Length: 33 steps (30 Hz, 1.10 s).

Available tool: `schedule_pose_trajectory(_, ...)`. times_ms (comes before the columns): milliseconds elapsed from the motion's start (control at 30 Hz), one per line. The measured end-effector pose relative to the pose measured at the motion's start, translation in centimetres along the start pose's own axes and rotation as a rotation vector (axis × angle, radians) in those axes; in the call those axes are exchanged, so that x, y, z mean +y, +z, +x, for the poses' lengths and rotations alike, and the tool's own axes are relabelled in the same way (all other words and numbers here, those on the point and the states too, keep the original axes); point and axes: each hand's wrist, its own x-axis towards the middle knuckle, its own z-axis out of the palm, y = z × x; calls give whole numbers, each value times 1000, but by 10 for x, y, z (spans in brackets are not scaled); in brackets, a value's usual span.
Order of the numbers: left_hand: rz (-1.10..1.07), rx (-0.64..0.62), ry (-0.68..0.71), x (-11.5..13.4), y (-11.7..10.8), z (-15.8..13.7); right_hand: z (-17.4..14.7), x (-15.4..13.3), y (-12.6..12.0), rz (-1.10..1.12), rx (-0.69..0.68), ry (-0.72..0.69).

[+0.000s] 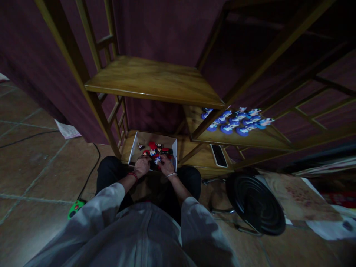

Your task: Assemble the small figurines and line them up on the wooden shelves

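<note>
Though apart, L hand (142, 165) & R hand (167, 166) w/ blue-white figurine (157, 160) btwn, grips unclear.

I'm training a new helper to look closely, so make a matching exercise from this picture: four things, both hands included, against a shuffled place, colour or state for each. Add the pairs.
Things
1. Left hand
2. Right hand
3. Box
4. Stool

Descriptions
A. Open at the top, with small figurines inside
B. Has a pale bracelet at the wrist
C. Round and black on top
D. Has a red bracelet at the wrist

Right pairs: 1-D, 2-B, 3-A, 4-C
</note>
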Motion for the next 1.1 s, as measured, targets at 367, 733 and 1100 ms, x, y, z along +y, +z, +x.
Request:
schedule_pose_trajectory(367, 6, -27, -17, -1, 1, 1, -3, 4, -11, -111, 36, 43)
schedule_pose_trajectory(733, 8, -35, -48, -4, 6, 2, -5, -6, -27, -244, 162, 19)
schedule_pose_trajectory(1100, -13, -16, -29, -4, 4, 1, -8, -6, -35, -286, 217, 98)
